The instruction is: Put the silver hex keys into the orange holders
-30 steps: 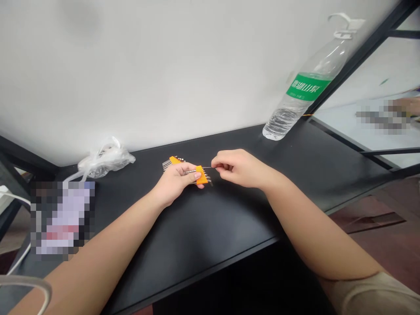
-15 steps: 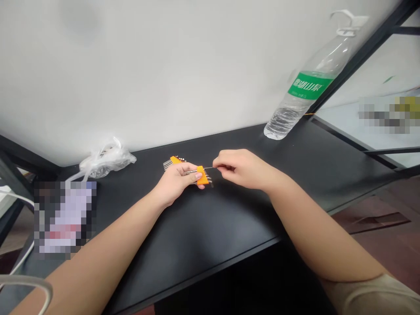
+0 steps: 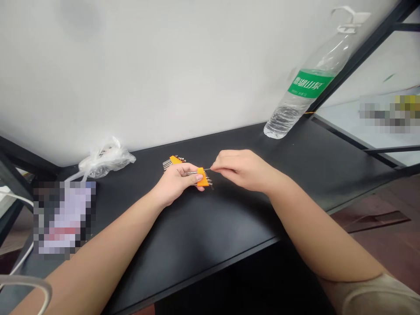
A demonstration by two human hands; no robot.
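Note:
An orange hex key holder with several metal keys through it is pinched between the thumb and fingers of my left hand. My right hand, just to its right, pinches a thin hex key that runs into the upper end of the holder. Most of that key's outer end is hidden by my right fingertips. Behind my left hand, a second orange holder full of metal keys lies on the black table, partly covered by the hand.
A large water bottle with a green label and white handle stands at the back right, by the wall. A crumpled clear plastic bag lies at the back left. A blurred-out flat item and white cables are at left.
My right hand has moved slightly left, closer to the holder, and less of the thin key shows between them. My left hand has hardly moved.

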